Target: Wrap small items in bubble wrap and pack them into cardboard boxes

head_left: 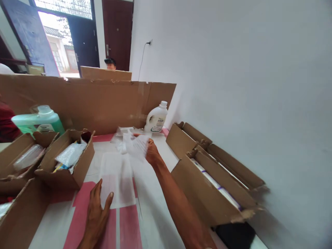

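Observation:
My left hand [96,211] lies flat on the table with fingers spread, its fingertips resting on the near edge of a clear plastic bag [116,178] laid out flat. My right hand [151,152] reaches forward and grips a thin translucent plastic sheet or bag [135,144] lifted just above the table, near a small pile of crumpled clear plastic [121,133]. A white detergent bottle [156,119] stands just beyond that hand.
Open cardboard boxes flank the work area: one at right [207,190] holding white packs, others at left [66,162] with plastic-wrapped items. A green jug [38,121] stands at left. A tall cardboard wall [85,100] closes the back; a person sits behind it.

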`<state>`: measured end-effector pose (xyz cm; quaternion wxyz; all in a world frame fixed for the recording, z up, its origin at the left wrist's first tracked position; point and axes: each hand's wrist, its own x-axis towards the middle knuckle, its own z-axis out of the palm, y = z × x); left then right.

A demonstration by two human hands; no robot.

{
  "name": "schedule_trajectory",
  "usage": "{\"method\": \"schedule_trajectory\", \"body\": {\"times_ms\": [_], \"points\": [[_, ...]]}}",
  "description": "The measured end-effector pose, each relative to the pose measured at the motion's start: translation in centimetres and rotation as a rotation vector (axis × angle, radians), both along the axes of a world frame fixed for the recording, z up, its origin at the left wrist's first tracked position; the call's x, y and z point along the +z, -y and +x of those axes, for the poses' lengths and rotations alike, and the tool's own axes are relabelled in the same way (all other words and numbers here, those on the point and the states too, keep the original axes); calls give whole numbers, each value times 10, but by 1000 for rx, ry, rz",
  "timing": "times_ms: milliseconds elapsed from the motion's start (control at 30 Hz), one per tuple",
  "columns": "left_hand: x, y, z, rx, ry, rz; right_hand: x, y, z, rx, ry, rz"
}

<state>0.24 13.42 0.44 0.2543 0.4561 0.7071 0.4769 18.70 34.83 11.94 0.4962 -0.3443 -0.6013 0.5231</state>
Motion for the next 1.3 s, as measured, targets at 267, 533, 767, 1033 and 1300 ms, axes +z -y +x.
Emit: {"method": "schedule_trajectory", "body": {"times_ms": [267, 533, 767, 1033, 1300], "points": [[24, 19, 39, -166, 834, -89, -14, 166, 71, 317, -197, -295], [25, 61, 64, -204, 823, -351, 14, 194, 152, -506, 758, 297], [25, 130, 37, 18, 1042, -374, 35, 192, 200, -612, 1502, 3], [12, 157, 33, 73, 982, -358, 26, 194, 153, -437, 1504, 273], [27, 153, 50, 83, 959, -301, 6, 142, 57, -160, 1373, 634]]}}
